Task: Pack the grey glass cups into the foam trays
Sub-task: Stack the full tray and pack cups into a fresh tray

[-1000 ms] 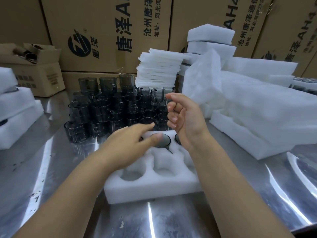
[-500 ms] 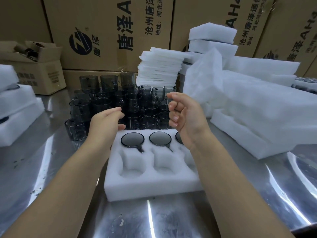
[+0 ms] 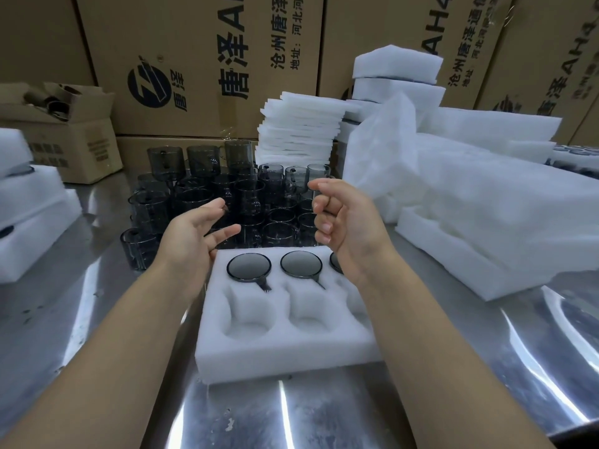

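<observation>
Head view: both hands empty, poised for the next cup.
Left hand (image 3: 194,234) fingers spread, right hand (image 3: 350,222) fingers curled on nothing; grey glass cups (image 3: 246,196) stand just beyond the fingertips, foam tray (image 3: 285,346) beneath; next likely calls for gripping one.

back: tall brown cartons (image 3: 201,59) side by side, black logo and printed characters on their faces | far left: small open cardboard box (image 3: 74,150) on the table, dark items inside (too small to tell) | centre back: stack of thin white sheets (image 3: 301,131), edges uneven | surface: shiny metal table (image 3: 324,416), streaked glare
</observation>
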